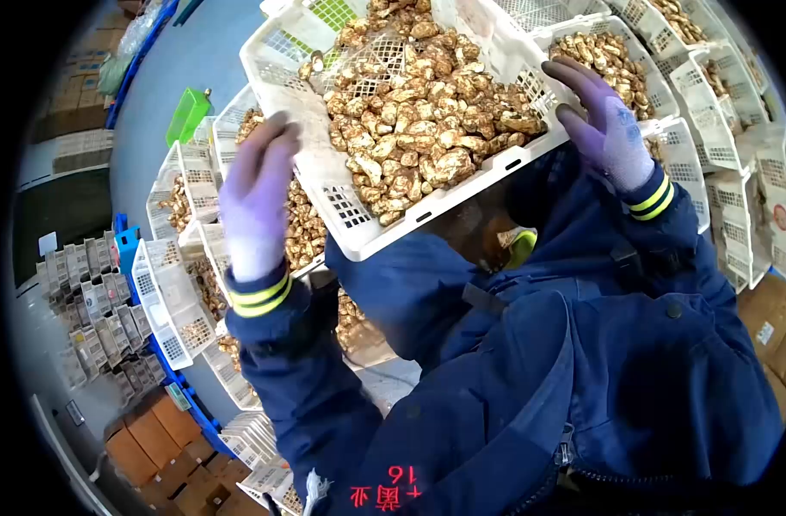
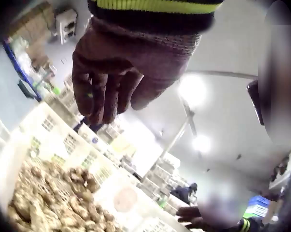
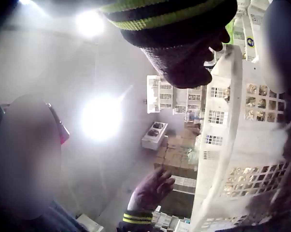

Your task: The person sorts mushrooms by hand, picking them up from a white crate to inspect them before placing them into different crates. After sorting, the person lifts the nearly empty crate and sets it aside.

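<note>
A white plastic crate (image 1: 350,232) with slotted walls lies tilted before the person's chest, heaped with knobbly brown-and-cream pieces (image 1: 427,112) like roots or mushrooms. At its left side, the gloved left hand (image 1: 259,193) is raised and slightly blurred, with nothing in its fingers; the left wrist view shows this hand (image 2: 126,72) above the crate, fingers loosely bent. The gloved right hand (image 1: 612,133) has its fingers spread beside the crate's right end. In the right wrist view that hand (image 3: 184,63) hangs close to the crate's rim (image 3: 227,96), its fingers partly hidden by the sleeve.
More white crates (image 1: 702,103) of similar pieces crowd the right side, with others (image 1: 165,284) at the left. A green scoop (image 1: 188,116) lies on the floor. Cardboard boxes (image 1: 152,439) are stacked lower left. Another person (image 2: 184,192) appears far back.
</note>
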`<state>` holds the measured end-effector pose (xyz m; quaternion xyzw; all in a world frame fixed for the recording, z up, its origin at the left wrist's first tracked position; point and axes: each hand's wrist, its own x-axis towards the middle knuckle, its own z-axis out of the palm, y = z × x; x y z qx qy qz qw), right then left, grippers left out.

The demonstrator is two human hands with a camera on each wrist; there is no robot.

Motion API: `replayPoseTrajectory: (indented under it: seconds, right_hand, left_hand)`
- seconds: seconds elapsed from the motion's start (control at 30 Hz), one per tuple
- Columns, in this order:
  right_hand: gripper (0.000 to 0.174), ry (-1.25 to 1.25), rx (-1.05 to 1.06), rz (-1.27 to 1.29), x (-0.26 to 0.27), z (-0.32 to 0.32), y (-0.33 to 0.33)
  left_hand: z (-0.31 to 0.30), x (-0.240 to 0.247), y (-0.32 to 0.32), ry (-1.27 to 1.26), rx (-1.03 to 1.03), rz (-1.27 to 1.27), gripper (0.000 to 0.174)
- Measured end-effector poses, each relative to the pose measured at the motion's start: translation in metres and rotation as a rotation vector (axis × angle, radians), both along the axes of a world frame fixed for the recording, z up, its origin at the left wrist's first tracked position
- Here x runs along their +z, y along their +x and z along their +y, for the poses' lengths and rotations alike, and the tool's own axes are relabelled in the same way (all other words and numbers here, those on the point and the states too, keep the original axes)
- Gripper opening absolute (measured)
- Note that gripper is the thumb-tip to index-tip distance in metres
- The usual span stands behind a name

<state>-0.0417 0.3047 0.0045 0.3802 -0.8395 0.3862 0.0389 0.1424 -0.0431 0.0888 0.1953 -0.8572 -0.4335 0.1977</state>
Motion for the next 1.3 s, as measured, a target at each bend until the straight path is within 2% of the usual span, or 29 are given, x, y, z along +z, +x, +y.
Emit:
replayPoseTrajectory:
  seconds: [0.03, 0.1, 0.17, 0.23, 0.27, 0.3, 0.33, 0.5, 0.57, 0.63, 0.7, 0.73, 0.77, 0.83, 0.87, 1.0, 1.1, 1.13, 1.23, 1.3]
  right_hand:
    - [0.045, 0.019, -0.003, 0.019, -0.005, -0.001, -0.003]
    - [0.05, 0.068, 0.015, 0.007, -0.019, -0.002, -0.01]
    - [0.052, 0.112, 0.006, -0.078, -0.019, -0.005, -0.008]
    - [0.051, 0.029, 0.024, -0.05, -0.023, -0.003, -0.009]
    - [0.051, 0.041, 0.0, -0.008, -0.031, -0.001, -0.011]
    - [0.053, 0.045, 0.018, -0.072, -0.028, -0.001, -0.012]
    - [0.053, 0.079, 0.016, -0.119, -0.022, -0.001, -0.012]
    - [0.055, 0.159, 0.022, -0.24, -0.015, 0.002, -0.014]
    - [0.055, 0.081, 0.01, -0.14, -0.017, 0.004, -0.013]
    - [0.056, 0.123, 0.003, -0.198, -0.019, 0.005, -0.013]
    - [0.054, 0.122, 0.013, -0.23, -0.016, 0.006, -0.013]
    - [0.054, 0.114, 0.026, -0.262, -0.016, 0.005, -0.014]
    - [0.054, 0.108, 0.04, -0.293, -0.017, 0.004, -0.015]
    - [0.054, 0.073, 0.026, -0.257, -0.022, 0.001, -0.014]
    - [0.053, 0.059, 0.023, -0.21, -0.026, 0.001, -0.014]
    - [0.053, 0.065, 0.023, -0.17, -0.027, 0.0, -0.015]
    - [0.055, 0.061, 0.042, -0.242, -0.021, -0.001, -0.014]
    - [0.055, 0.067, 0.036, -0.228, -0.024, -0.001, -0.015]
    - [0.055, 0.078, 0.048, -0.265, -0.022, -0.001, -0.016]
    - [0.054, 0.089, 0.027, -0.236, -0.019, -0.001, -0.015]
  left_hand:
    - [0.007, -0.006, -0.019, 0.079, -0.087, -0.016, 0.034]
    - [0.051, -0.016, -0.078, -0.012, -0.38, -0.506, 0.034]
    - [0.075, -0.038, -0.114, 0.014, -0.551, -0.783, 0.034]
    - [0.083, -0.086, -0.135, -0.158, -0.824, -0.773, 0.041]
    - [0.089, -0.107, -0.14, -0.285, -0.889, -0.776, 0.042]
    - [0.095, -0.122, -0.147, -0.543, -1.005, -0.539, 0.04]
    - [0.097, -0.135, -0.151, -0.604, -1.01, -0.615, 0.038]
    - [0.122, -0.121, -0.151, -0.715, -1.03, -0.905, 0.035]
    - [0.105, -0.111, -0.148, -0.647, -1.006, -0.769, 0.031]
    - [0.08, -0.093, -0.155, 0.056, -0.723, -0.913, 0.024]
    - [0.042, -0.083, -0.147, 0.529, -0.548, -0.56, 0.027]
    - [0.024, -0.082, -0.145, 0.802, -0.505, -0.472, 0.032]
    - [0.015, -0.086, -0.139, 0.924, -0.411, -0.375, 0.037]
    - [0.012, -0.089, -0.142, 0.982, -0.439, -0.311, 0.042]
    - [0.015, -0.092, -0.141, 0.871, -0.443, -0.326, 0.044]
    - [0.038, -0.09, -0.16, 0.797, -0.566, -0.495, 0.04]
    - [0.036, -0.1, -0.16, 0.957, -0.554, -0.444, 0.037]
    - [0.039, -0.098, -0.157, 1.029, -0.482, -0.402, 0.038]
    - [0.044, -0.102, -0.155, 0.974, -0.34, -0.372, 0.039]
    - [0.057, -0.098, -0.162, 0.45, -0.423, -0.712, 0.031]
